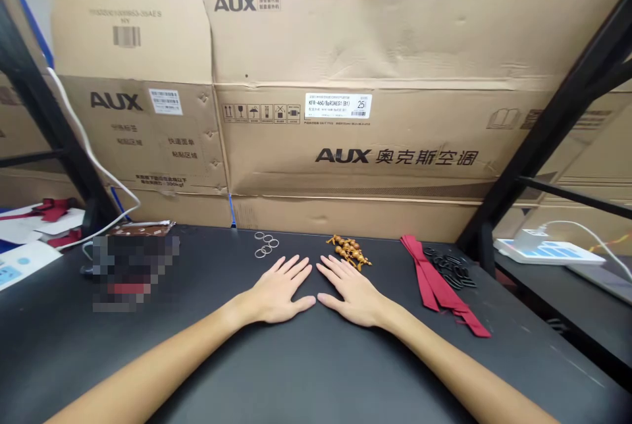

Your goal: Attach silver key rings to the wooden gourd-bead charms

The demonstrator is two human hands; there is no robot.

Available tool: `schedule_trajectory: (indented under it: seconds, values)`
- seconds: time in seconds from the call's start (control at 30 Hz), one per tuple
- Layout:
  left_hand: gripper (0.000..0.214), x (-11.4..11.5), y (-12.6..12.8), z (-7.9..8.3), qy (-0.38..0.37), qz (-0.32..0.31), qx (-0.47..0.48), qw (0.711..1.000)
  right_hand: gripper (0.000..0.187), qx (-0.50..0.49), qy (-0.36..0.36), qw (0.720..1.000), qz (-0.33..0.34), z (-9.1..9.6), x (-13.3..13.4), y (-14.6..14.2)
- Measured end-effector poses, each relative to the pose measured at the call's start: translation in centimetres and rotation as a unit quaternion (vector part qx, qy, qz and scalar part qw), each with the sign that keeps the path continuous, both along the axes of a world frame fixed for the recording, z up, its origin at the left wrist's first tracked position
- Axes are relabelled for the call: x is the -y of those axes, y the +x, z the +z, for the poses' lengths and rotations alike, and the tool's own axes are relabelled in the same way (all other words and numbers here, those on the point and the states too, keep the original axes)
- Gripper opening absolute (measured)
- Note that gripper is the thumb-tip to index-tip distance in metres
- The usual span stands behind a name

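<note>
Both of my hands lie flat on the black table (296, 371), palms down, thumbs pointing at each other and almost touching. My left hand (281, 291) is open and holds nothing. Just beyond its fingertips lie several thin metal rings (260, 253). My right hand (353, 292) is also open with its fingers stretched out. Right behind its fingertips sits a small pile of brown wooden gourd-shaped beads (348, 249) with yellowish cord. Farther right are red ribbon strips (439, 286), and against them a heap of black clips or buckles (451, 267), too small to make out exactly.
A large cardboard sheet (395, 35) stands upright along the table's back. Black slanted frame bars (548, 114) rise at both sides. At left are a blurred-out item (131, 272), a white cable (106, 174) and papers (29, 263). A white power strip (548, 251) lies far right.
</note>
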State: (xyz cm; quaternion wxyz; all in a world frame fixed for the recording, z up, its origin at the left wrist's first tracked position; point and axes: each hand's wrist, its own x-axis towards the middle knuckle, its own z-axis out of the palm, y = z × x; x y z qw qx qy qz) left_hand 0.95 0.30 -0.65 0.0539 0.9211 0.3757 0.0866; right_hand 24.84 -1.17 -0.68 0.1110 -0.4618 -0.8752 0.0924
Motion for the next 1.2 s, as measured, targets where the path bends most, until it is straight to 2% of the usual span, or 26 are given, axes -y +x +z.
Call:
schedule_trajectory:
  seconds: [0.1, 0.27, 0.43, 0.6, 0.73, 0.9, 1.1, 1.2]
  values:
    - [0.070, 0.1, 0.1, 0.0, 0.006, 0.011, 0.011, 1.000, 0.073, -0.003, 0.002, 1.000, 0.005, -0.2, -0.1, 0.0]
    - [0.071, 0.1, 0.4, -0.4, 0.034, 0.091, 0.024, 0.995, 0.074, -0.001, -0.010, 1.000, 0.005, -0.1, -0.2, 0.1]
    - [0.072, 0.0, 0.4, -0.2, 0.026, 0.141, 0.020, 0.990, 0.073, -0.010, -0.012, 1.000, 0.008, -0.2, -0.2, 0.2]
    - [0.069, -0.1, 0.4, 0.0, 0.023, 0.160, 0.011, 0.987, 0.074, -0.011, -0.012, 1.000, 0.006, -0.1, -0.1, 0.2]
    - [0.064, 1.0, 1.0, -0.3, 0.050, 0.165, 0.013, 0.985, 0.075, -0.005, -0.008, 1.000, 0.006, -0.1, -0.1, 0.1]
    - [0.061, 2.6, 2.0, -0.4, 0.101, 0.130, 0.040, 0.985, 0.074, -0.006, 0.005, 1.000, 0.009, -0.3, -0.1, 0.1]
    - [0.043, 2.9, 2.1, 0.7, 0.081, -0.006, 0.091, 0.993, 0.072, -0.011, 0.017, 1.000, 0.016, -0.6, -0.3, 0.2]
    - [0.042, 2.8, 2.0, 1.2, 0.071, -0.045, 0.118, 0.989, 0.072, -0.020, 0.021, 0.999, 0.017, -0.6, -0.3, 0.3]
